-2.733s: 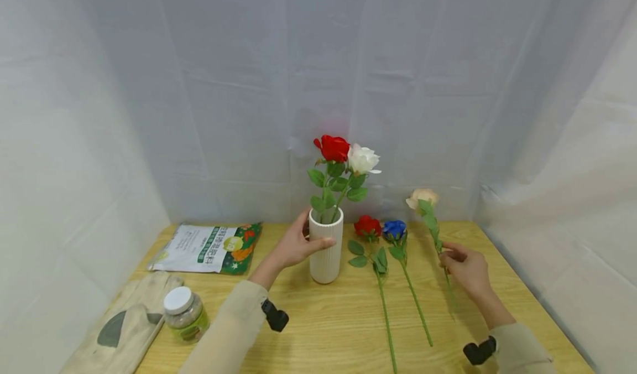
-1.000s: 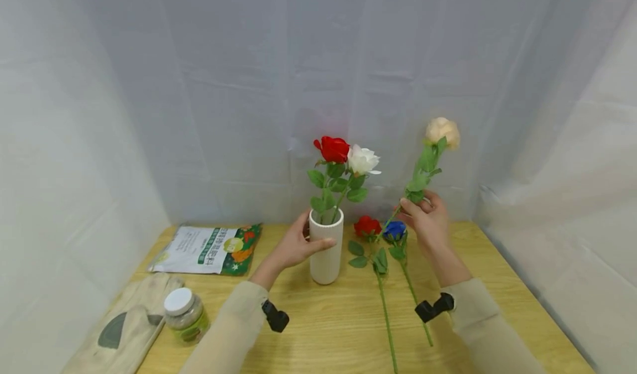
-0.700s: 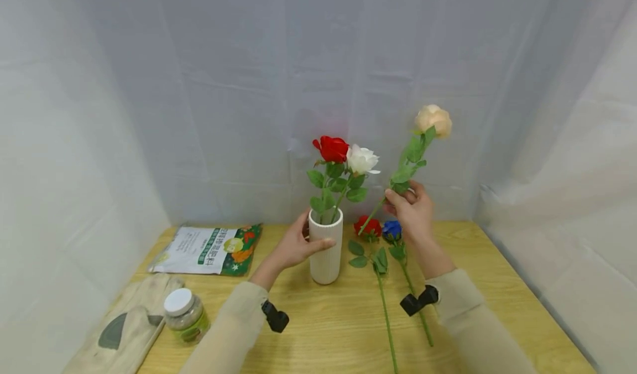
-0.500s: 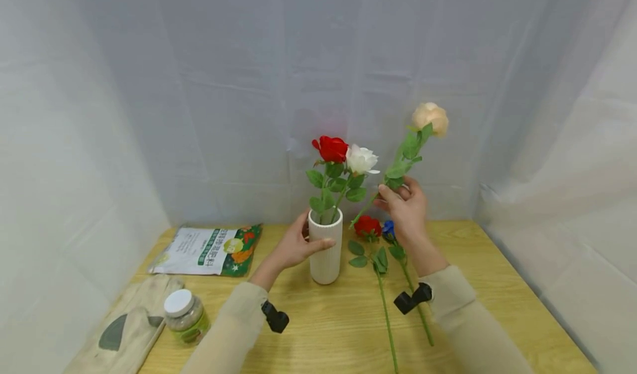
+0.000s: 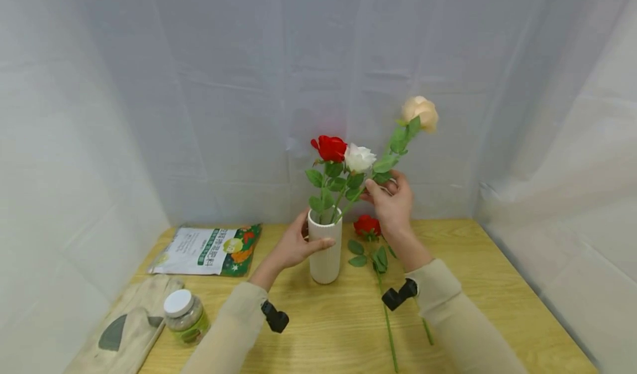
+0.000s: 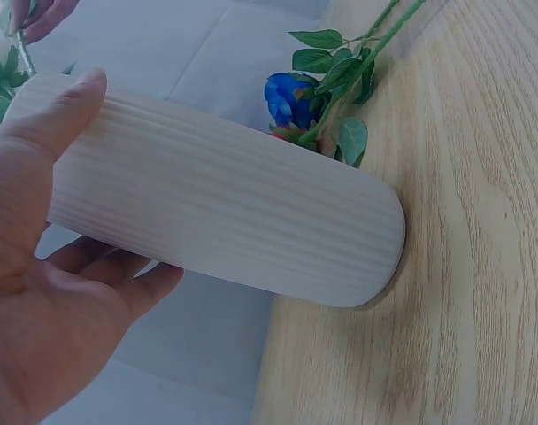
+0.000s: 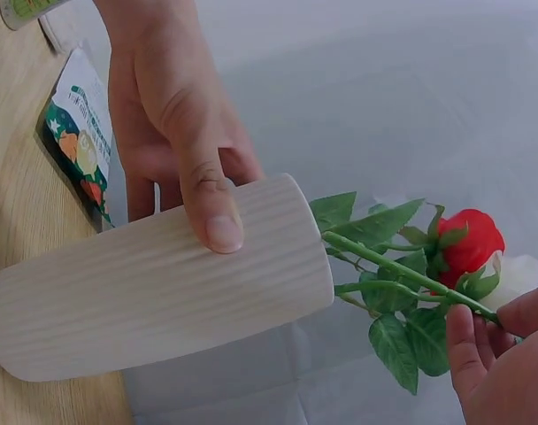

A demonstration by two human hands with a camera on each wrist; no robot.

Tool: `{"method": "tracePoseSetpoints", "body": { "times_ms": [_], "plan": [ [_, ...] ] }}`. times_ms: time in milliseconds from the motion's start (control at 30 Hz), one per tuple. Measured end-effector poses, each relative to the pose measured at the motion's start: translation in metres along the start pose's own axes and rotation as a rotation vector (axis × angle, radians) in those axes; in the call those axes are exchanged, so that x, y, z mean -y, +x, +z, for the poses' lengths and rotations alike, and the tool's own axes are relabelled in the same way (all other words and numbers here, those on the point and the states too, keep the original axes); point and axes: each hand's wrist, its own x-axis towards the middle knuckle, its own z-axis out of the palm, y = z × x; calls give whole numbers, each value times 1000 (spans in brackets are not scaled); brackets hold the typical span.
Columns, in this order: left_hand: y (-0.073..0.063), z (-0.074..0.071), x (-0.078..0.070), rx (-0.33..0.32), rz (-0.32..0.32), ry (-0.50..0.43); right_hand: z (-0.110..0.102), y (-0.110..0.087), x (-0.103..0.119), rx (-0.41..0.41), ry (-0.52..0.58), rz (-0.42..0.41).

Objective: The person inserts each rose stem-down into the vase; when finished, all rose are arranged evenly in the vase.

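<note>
My left hand grips the upper part of a white ribbed vase, thumb across the front. The vase stands upright on the table, holding a red rose and a white rose. In my right hand, the green stem of a peach rose is pinched between thumb and fingers. That rose tilts up to the right, its lower stem end at the vase's mouth. In the right wrist view the stem tip meets the rim; how far inside it reaches, I cannot tell.
On the wooden table lie another red rose and a blue rose, whose bloom my right hand hides in the head view. Leftward are a printed bag, a white-lidded jar and cloth gloves.
My right hand has lifted the peach rose off the table and carried it left and up, bringing its stem end to the vase's mouth. My left hand has stayed on the vase.
</note>
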Motion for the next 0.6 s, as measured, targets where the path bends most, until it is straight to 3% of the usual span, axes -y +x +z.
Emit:
{"method": "tracePoseSetpoints", "body": {
  "times_ms": [133, 267, 600],
  "plan": [
    [0, 0, 1, -7, -15, 6, 5, 0, -3, 1, 14, -31],
    [0, 0, 1, -7, -12, 7, 9, -2, -8, 30, -48, -70],
    [0, 0, 1, -2, -12, 2, 13, -11, -35, 87, -426, -86]
  ]
}}
